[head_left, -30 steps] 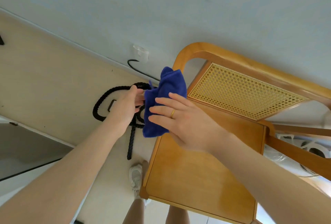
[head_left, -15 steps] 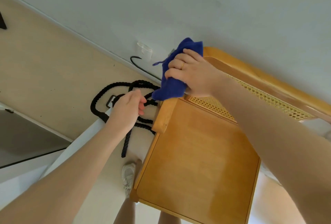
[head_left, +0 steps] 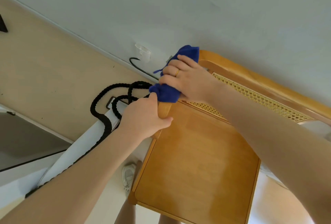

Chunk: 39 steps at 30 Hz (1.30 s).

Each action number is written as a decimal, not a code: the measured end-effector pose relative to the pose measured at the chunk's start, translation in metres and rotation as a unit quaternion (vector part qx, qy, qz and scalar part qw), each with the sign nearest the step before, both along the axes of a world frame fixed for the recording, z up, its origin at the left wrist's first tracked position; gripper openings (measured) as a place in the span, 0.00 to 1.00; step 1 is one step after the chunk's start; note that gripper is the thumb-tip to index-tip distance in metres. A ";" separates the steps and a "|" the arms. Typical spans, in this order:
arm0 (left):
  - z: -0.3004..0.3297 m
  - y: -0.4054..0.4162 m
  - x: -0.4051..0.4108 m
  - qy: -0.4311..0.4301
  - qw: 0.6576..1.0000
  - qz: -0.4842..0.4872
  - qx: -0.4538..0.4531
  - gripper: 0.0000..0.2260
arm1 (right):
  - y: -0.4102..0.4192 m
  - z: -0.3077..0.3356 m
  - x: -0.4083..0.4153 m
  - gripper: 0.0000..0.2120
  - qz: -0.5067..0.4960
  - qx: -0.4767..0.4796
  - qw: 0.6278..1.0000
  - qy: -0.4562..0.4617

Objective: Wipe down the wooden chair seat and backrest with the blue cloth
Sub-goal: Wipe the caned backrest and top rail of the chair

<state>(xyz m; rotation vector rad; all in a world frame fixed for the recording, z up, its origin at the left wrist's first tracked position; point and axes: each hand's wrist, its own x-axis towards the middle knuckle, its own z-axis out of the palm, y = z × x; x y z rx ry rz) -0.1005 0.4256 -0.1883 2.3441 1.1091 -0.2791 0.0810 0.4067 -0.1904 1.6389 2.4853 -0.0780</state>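
Note:
The wooden chair stands below me, its flat seat (head_left: 200, 155) in the middle of the head view and its curved backrest frame (head_left: 250, 78) with a cane panel (head_left: 254, 96) at the upper right. My right hand (head_left: 186, 80) is shut on the blue cloth (head_left: 168, 92), which is wrapped around the left upright of the backrest. My left hand (head_left: 143, 118) grips that same wooden upright (head_left: 163, 110) just below the cloth. Part of the cloth is hidden under my right fingers.
A thick black rope (head_left: 107, 101) lies coiled on the beige floor left of the chair, over a white bar (head_left: 84, 143). A wall socket (head_left: 142, 51) with a black cable sits on the pale wall behind. A white shoe (head_left: 128, 175) shows by the seat's left edge.
My right hand carried the cloth from above the seat up to the backrest's left upright and wrapped it there. My left hand let go of the cloth and closed on the upright.

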 end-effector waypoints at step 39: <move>0.033 -0.037 0.094 -0.042 0.982 -0.116 0.144 0.30 | -0.160 0.000 0.145 0.24 -0.455 0.018 0.890 -0.027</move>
